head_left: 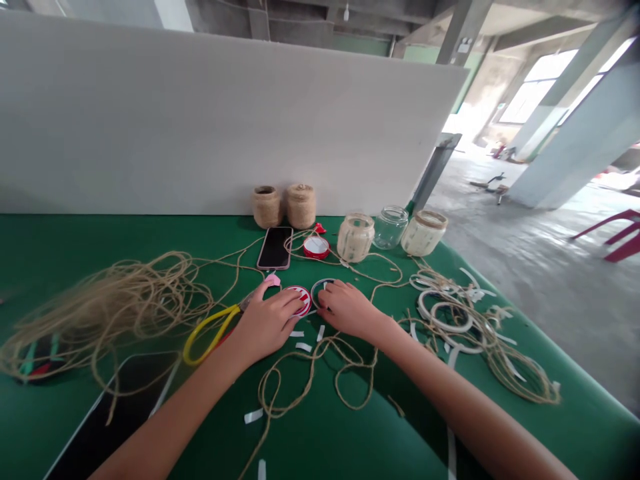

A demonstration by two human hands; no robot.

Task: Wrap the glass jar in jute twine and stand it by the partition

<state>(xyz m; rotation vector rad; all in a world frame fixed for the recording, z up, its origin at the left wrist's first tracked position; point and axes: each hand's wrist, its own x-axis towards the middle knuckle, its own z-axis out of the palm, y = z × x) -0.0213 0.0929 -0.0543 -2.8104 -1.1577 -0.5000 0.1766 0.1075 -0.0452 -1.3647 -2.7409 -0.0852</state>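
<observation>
Red-and-white disc (303, 298) lies on the green counter (320, 443), left hand (273, 320) on its left edge, fingers spread over it; can't tell if it's gripped. Right hand (345, 303) just beside, fingertips curled down over a thin-rimmed ring (315, 288); grip can't be confirmed there either. Yellow-handled scissors (225, 314) sit partly under the left hand. White strips (303, 347) and loose twine (310, 373) in front. Phone (275, 249) and a red round container (317, 248) behind. Farther back: two twine-wrapped jars (267, 207) by the white panel (225, 127), three glass jars (355, 238) to their right. Big blurred twine heap (125, 300) far left; white rings (451, 317) in a tangle at right.
</observation>
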